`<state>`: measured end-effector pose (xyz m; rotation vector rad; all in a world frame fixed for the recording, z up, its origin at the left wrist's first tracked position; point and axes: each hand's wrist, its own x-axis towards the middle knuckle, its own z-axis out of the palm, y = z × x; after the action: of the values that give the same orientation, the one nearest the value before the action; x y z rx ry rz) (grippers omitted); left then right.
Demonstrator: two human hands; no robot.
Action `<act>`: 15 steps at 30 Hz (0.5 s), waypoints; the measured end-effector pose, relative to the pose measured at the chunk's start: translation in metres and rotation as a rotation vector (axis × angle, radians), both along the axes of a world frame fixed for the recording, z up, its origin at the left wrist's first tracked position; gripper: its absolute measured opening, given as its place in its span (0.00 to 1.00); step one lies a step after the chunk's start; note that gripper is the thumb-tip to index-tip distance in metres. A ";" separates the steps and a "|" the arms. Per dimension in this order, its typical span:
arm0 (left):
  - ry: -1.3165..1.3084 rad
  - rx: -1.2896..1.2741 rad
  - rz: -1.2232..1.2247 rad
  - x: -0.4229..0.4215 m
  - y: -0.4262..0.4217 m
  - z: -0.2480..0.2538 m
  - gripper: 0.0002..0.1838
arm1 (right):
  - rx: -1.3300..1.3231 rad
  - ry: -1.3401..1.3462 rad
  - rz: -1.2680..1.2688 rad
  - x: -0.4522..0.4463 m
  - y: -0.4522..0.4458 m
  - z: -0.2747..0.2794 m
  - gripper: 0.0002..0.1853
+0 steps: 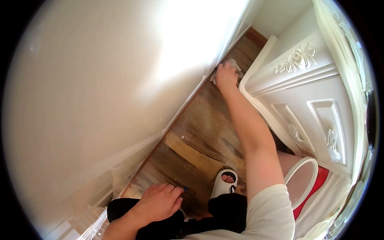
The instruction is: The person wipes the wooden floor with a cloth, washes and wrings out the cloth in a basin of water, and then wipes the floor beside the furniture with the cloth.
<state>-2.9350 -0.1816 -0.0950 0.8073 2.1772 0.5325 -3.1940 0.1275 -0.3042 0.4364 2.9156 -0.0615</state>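
Far forward, my right hand (227,76) is closed on a crumpled whitish cloth (233,64). It presses the cloth on the wood-patterned floor (200,120), in the narrow strip between the wall and the white cabinet. Parts of the cloth stick out on both sides of the fingers; the rest is hidden under the hand. My left hand (162,201) lies over my black-trousered knee, fingers loosely bent and holding nothing that I can see. A tiny blue speck (185,188) shows just past its fingertips.
A pale wall (100,100) runs along the left. On the right stands a white cabinet (296,88) with carved flowers and raised panels. A pinkish-white bin (306,180) lies tilted beside a red item (320,180). My foot wears a white slipper (220,186).
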 end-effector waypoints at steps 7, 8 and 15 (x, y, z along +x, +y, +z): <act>-0.029 -0.004 0.081 -0.011 0.001 -0.006 0.12 | -0.034 -0.296 0.050 -0.003 0.005 -0.025 0.27; -0.035 -0.020 0.082 -0.014 0.002 0.000 0.12 | -0.040 -0.329 0.125 -0.001 0.005 -0.017 0.27; -0.033 0.055 0.113 -0.024 0.001 -0.004 0.11 | -0.187 -0.578 0.055 -0.051 0.033 0.034 0.27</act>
<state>-2.9587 -0.1804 -0.0990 0.7018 2.1954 0.6603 -3.2454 0.1610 -0.2699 0.2825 2.3254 -0.1677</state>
